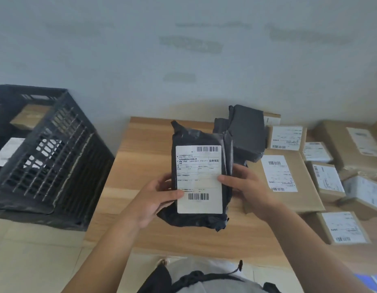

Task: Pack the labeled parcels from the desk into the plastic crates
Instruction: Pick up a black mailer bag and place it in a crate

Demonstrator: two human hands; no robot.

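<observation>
Black poly-bag parcel (199, 178) held above the bench (145, 166), label up.
Left hand (156, 199) and right hand (244, 187) grip its sides, fingers curled round it. The black crate (63, 157) already holds some parcels; many cardboard boxes (289, 176) and another dark bag (246, 132) remain unpacked.

wall (183, 49): pale grey-blue, upper frame, faint blurred smudges | floor (35, 261): light tiles, lower left | black strap (204, 277): bottom centre, over grey clothing | blue-white item (371, 282): bottom right corner, unclear
</observation>
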